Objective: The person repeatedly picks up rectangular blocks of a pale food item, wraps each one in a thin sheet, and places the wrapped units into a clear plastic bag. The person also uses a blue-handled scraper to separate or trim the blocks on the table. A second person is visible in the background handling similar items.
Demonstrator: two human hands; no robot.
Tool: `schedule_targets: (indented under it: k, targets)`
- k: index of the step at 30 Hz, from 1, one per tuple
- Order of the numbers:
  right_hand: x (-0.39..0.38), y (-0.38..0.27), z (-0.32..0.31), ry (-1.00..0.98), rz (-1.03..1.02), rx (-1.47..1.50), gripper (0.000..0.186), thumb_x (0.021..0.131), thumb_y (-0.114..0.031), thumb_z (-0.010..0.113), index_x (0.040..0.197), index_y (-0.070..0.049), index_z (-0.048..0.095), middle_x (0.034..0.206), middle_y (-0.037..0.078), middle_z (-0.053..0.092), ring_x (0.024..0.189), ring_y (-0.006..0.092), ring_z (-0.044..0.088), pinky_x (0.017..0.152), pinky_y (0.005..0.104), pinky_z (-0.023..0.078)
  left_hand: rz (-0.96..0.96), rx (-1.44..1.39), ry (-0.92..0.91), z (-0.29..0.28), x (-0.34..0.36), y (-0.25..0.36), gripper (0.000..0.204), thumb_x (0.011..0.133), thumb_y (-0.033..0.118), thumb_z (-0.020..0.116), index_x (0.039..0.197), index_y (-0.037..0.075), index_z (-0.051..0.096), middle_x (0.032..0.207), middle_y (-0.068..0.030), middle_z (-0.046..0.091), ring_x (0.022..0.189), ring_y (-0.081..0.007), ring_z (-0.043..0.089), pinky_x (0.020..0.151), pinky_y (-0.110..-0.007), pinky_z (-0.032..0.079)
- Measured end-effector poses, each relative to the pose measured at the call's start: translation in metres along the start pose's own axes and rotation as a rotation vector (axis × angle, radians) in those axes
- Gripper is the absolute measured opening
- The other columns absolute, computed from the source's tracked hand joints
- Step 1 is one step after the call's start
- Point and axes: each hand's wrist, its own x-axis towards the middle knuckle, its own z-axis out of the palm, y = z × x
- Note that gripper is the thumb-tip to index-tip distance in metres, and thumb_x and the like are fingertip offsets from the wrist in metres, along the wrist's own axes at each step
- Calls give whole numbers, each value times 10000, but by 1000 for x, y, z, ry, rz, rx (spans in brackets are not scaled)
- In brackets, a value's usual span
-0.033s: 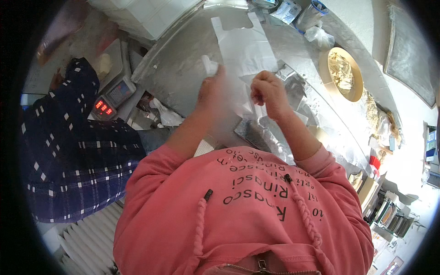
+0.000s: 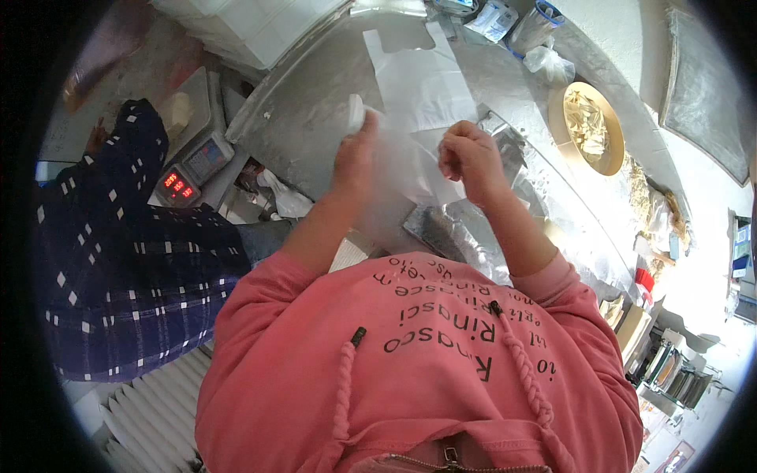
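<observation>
A thin, translucent white plastic bag [image 2: 414, 169] stretches between my two hands above the metal worktop. My left hand [image 2: 355, 162] is closed round one side of it, and a folded white end sticks up past the thumb. At the other edge, the curled fingers of my right hand [image 2: 473, 162] pinch the film; the exact pinch point is hard to see. Behind them a white carrier bag [image 2: 426, 83] with two handles lies flat on the worktop [image 2: 307, 106]. Nearer my body, dark and clear plastic sheets [image 2: 441, 232] lie under the hands.
At the left stands a person in a dark checked garment [image 2: 142, 260], beside a scale [image 2: 189, 173] with red digits. A round yellowish container [image 2: 619, 150] of pale strips stands to the right. A clear tub [image 2: 536, 27] with a blue rim is at the far right.
Both hands have shifted slightly: the left has turned, with the white end now more upright, and the right has moved a little to the right. The bag between them has spread.
</observation>
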Motion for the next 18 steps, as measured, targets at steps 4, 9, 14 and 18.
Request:
schedule_targets:
  k: [4, 9, 14, 18]
  targets:
    - [-1, 11, 5, -105, -113, -394, 208, 853, -206, 527, 801, -12, 473, 593, 73, 515, 457, 148, 483, 427, 282, 380, 85, 13, -154, -5, -1, -5, 478, 862, 565, 466, 655, 135, 472, 576, 17, 434, 507, -111, 424, 475, -255, 327]
    - [-1, 17, 13, -118, -160, -448, 212, 853, -201, 493, 785, 0, 477, 599, 74, 504, 468, 144, 477, 435, 285, 385, 284, 246, -188, -1, 5, -13, 465, 885, 529, 449, 666, 121, 503, 604, 8, 468, 572, -117, 489, 528, -269, 388]
    - [0, 10, -1, -49, -83, -104, 192, 866, -190, 490, 779, -19, 492, 588, 32, 482, 459, 112, 453, 407, 228, 323, -41, -195, -222, -8, 5, -14, 341, 909, 395, 477, 823, 72, 540, 790, -20, 547, 706, -123, 536, 636, -275, 440]
    - [-3, 16, 2, -118, -256, -383, 304, 909, -289, 482, 823, 2, 494, 615, 48, 506, 522, 118, 492, 488, 260, 409, 44, -51, -312, -11, -2, -13, 201, 902, 239, 522, 910, 39, 548, 855, -30, 563, 742, -130, 540, 678, -282, 447]
